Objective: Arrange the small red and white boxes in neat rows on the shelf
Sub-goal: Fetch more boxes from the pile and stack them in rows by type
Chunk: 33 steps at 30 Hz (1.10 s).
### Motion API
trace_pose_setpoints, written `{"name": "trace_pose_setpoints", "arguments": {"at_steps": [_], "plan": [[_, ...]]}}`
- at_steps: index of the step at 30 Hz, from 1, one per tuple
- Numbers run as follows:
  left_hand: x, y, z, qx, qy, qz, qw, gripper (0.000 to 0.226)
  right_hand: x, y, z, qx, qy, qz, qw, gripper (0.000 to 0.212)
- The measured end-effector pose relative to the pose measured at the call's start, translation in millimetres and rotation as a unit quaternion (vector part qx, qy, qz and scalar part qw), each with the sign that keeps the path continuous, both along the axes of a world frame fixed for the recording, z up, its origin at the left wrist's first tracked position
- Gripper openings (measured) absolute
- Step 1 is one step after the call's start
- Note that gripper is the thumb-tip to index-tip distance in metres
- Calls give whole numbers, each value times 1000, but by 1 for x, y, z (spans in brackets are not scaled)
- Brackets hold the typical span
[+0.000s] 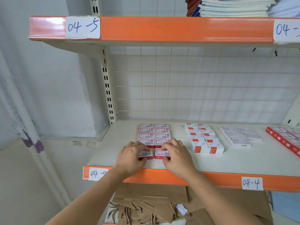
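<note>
Several small red and white boxes (154, 134) lie in two tidy columns on the white shelf (103, 153). In front of them sit two more boxes, side by side near the shelf's front edge. My left hand (131, 157) grips the left box (146, 154) with fingers over its far edge and thumb at its near side. My right hand (177, 155) grips the right box (160, 153) the same way. Both boxes rest flat on the shelf, a small gap apart from the columns behind.
To the right stand another block of red and white boxes (204, 140), a group of pale boxes (240, 136) and red cartons (285, 140). An orange shelf lip (211, 177) with paper labels runs below. Brown paper bags (154, 202) lie underneath. Notebooks (233, 7) stack on the upper shelf.
</note>
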<state>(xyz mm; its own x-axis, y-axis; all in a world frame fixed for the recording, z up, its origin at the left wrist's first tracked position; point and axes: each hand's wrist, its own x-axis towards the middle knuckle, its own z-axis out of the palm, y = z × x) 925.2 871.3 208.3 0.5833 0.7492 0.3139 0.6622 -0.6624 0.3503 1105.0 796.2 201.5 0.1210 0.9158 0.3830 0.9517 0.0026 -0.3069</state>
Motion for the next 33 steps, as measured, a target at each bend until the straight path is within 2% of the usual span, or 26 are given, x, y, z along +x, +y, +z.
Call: {"name": "trace_pose_setpoints", "arguments": {"at_steps": [8, 16, 21, 25, 29, 33], "plan": [[13, 3, 7, 32, 56, 10, 998, 35, 2, 4, -2, 3, 37, -6, 999, 28], [18, 6, 4, 40, 48, 6, 998, 33, 5, 7, -5, 16, 58, -39, 997, 26], [17, 7, 2, 34, 32, 6, 999, 32, 6, 7, -4, 0, 50, -76, 996, 34], [21, 6, 4, 34, 18, -10, 999, 39, 4, 5, 0, -9, 41, -92, 995, 39], [38, 2, 9, 44, 6, -46, 998, 39, 15, -9, 7, -6, 15, -123, 992, 37], [71, -8, 17, 40, 5, -98, 994, 41, 50, -44, 15, -24, -23, -177, 984, 46]]}}
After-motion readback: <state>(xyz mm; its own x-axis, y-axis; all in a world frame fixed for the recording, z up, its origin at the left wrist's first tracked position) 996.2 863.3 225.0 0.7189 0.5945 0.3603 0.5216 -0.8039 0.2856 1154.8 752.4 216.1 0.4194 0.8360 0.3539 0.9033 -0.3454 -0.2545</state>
